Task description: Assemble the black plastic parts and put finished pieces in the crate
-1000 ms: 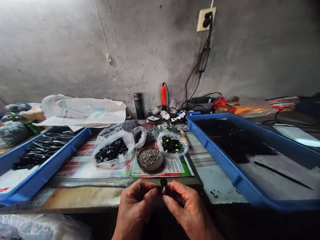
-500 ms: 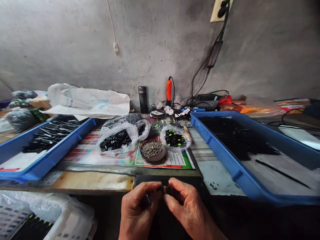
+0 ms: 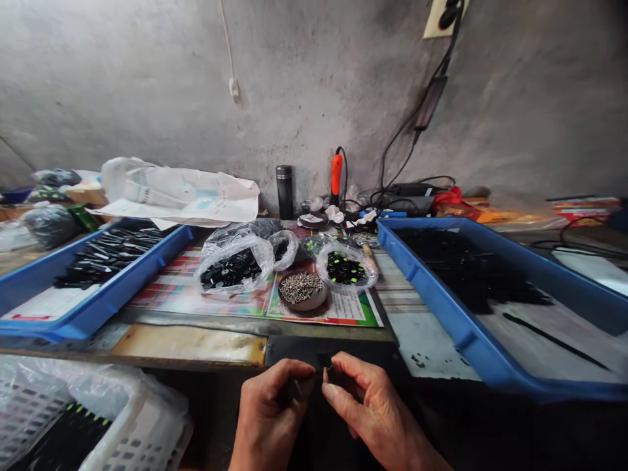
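At the table's front edge, my left hand [image 3: 275,409] is closed in a pinch, with a thin piece partly showing between its fingers, too small to name. Close to its right, my right hand [image 3: 366,399] pinches something small and dark at the fingertips, also unclear. A narrow gap separates the two sets of fingertips. Beyond them sits a round dish [image 3: 314,304] of small metal screws or pins. Left of the dish lies a plastic bag [image 3: 262,261] of black discs; to its right, another bag [image 3: 370,278] holds black parts with yellow-green spots.
Blue trays of black parts stand at left [image 3: 132,278] and right [image 3: 441,317]. A white basket [image 3: 140,425] is at lower left. Toward the wall are a dark flask [image 3: 284,193], an orange-handled tool [image 3: 336,171] and a crumpled white sheet [image 3: 186,196].
The view has shifted slightly, moving the table items a little right and up. My fingertips are slightly farther apart, and the dark piece between them is less visible.
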Action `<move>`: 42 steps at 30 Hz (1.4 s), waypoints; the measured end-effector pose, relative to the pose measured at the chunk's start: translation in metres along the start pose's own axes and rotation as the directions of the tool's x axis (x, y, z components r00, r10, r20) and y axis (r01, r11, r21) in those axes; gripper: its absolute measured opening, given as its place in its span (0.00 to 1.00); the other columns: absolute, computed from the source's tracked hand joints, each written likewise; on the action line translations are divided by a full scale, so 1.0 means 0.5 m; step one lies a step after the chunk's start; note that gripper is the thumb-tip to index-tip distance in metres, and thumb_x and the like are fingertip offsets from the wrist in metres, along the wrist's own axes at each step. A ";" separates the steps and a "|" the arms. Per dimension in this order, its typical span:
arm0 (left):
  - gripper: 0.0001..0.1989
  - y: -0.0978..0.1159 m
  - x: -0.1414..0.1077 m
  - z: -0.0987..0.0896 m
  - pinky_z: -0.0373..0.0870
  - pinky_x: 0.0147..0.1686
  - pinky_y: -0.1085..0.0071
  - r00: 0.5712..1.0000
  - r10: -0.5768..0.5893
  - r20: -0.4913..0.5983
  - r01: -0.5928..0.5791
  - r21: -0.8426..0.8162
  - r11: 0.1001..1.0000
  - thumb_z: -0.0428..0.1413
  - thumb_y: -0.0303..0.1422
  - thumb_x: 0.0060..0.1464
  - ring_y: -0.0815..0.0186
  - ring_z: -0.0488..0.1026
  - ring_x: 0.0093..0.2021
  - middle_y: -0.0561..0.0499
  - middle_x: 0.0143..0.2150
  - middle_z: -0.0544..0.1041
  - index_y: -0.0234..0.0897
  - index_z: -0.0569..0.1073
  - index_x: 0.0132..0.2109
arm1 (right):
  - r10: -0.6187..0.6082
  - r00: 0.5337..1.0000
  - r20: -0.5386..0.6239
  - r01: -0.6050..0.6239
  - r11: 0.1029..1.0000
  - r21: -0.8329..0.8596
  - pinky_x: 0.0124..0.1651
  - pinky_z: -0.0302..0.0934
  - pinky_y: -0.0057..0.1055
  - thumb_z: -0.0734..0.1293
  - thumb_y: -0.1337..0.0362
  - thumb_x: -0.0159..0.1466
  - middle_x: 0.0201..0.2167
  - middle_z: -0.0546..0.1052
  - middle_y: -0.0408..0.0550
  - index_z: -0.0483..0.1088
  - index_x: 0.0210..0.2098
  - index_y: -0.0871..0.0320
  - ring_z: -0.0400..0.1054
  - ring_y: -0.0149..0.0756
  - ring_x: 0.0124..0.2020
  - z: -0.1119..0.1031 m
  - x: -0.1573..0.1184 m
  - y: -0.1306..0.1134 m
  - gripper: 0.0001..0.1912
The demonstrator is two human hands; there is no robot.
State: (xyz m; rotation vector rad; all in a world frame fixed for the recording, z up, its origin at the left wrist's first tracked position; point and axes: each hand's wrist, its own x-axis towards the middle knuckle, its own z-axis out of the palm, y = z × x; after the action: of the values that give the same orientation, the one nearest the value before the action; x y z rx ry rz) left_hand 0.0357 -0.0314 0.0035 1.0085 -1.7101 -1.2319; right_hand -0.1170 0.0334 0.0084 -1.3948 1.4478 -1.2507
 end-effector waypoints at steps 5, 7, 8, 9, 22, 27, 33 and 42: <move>0.16 0.026 0.006 -0.005 0.50 0.14 0.79 0.952 -0.300 0.055 0.302 -0.312 0.901 0.67 0.43 0.40 0.77 0.54 0.14 0.58 0.16 0.66 0.34 0.77 0.29 | 0.052 0.998 0.046 -0.054 0.997 0.052 0.20 0.50 0.22 0.62 0.58 0.64 0.24 0.60 0.38 0.61 0.29 0.58 0.54 0.27 0.21 0.006 -0.011 0.008 0.12; 0.19 0.030 0.004 -0.005 0.49 0.15 0.81 0.949 -0.308 0.066 0.309 -0.386 0.869 0.69 0.45 0.39 0.78 0.54 0.15 0.59 0.17 0.65 0.33 0.77 0.30 | 0.064 0.996 0.061 -0.068 0.996 0.059 0.20 0.50 0.21 0.62 0.57 0.65 0.24 0.60 0.39 0.61 0.29 0.58 0.54 0.27 0.21 0.010 -0.016 0.007 0.12; 0.19 0.030 0.002 -0.005 0.49 0.15 0.81 0.947 -0.313 0.069 0.313 -0.409 0.857 0.69 0.45 0.39 0.78 0.53 0.16 0.59 0.17 0.64 0.33 0.77 0.30 | 0.069 0.995 0.067 -0.073 0.996 0.057 0.20 0.49 0.21 0.63 0.57 0.65 0.25 0.61 0.39 0.61 0.29 0.58 0.54 0.27 0.21 0.012 -0.018 0.007 0.12; 0.19 0.028 0.000 -0.004 0.49 0.16 0.81 0.946 -0.316 0.066 0.314 -0.425 0.849 0.70 0.45 0.39 0.78 0.53 0.17 0.60 0.18 0.64 0.33 0.77 0.31 | 0.074 0.995 0.073 -0.078 0.995 0.055 0.19 0.49 0.21 0.63 0.57 0.65 0.25 0.61 0.39 0.61 0.29 0.58 0.54 0.27 0.21 0.013 -0.019 0.006 0.12; 0.13 0.012 -0.003 -0.004 0.50 0.18 0.80 0.963 -0.266 0.054 0.265 -0.390 0.882 0.68 0.40 0.44 0.76 0.54 0.19 0.59 0.19 0.64 0.35 0.79 0.33 | 0.086 0.985 0.151 -0.103 0.989 0.106 0.20 0.50 0.20 0.64 0.58 0.65 0.26 0.60 0.39 0.64 0.31 0.59 0.54 0.27 0.22 0.021 -0.022 0.015 0.11; 0.13 0.014 -0.003 -0.004 0.50 0.17 0.78 0.965 -0.261 0.041 0.257 -0.364 0.895 0.67 0.39 0.42 0.75 0.55 0.19 0.58 0.20 0.66 0.34 0.78 0.31 | 0.096 0.981 0.170 -0.116 0.987 0.114 0.21 0.50 0.20 0.64 0.59 0.65 0.26 0.60 0.39 0.63 0.31 0.59 0.54 0.28 0.23 0.022 -0.020 0.019 0.11; 0.10 0.006 -0.004 0.000 0.54 0.19 0.78 0.980 -0.196 0.039 0.198 -0.325 0.925 0.64 0.37 0.46 0.74 0.57 0.20 0.58 0.20 0.66 0.35 0.76 0.31 | 0.093 0.978 0.189 -0.123 0.981 0.151 0.21 0.50 0.19 0.65 0.59 0.66 0.26 0.60 0.39 0.65 0.32 0.59 0.54 0.28 0.24 0.024 -0.024 0.022 0.10; 0.10 0.014 -0.007 0.003 0.54 0.19 0.77 0.983 -0.176 0.061 0.186 -0.310 0.932 0.63 0.36 0.46 0.74 0.56 0.20 0.58 0.21 0.66 0.33 0.75 0.30 | 0.105 0.971 0.213 -0.143 0.974 0.174 0.21 0.50 0.18 0.65 0.60 0.67 0.26 0.60 0.38 0.67 0.34 0.60 0.53 0.26 0.23 0.025 -0.029 0.030 0.09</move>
State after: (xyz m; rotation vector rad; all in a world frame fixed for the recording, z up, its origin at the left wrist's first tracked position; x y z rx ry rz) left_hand 0.0345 -0.0262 0.0094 0.9702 -1.4065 -1.5900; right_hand -0.1071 0.0450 -0.0105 -1.2455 1.2248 -1.1011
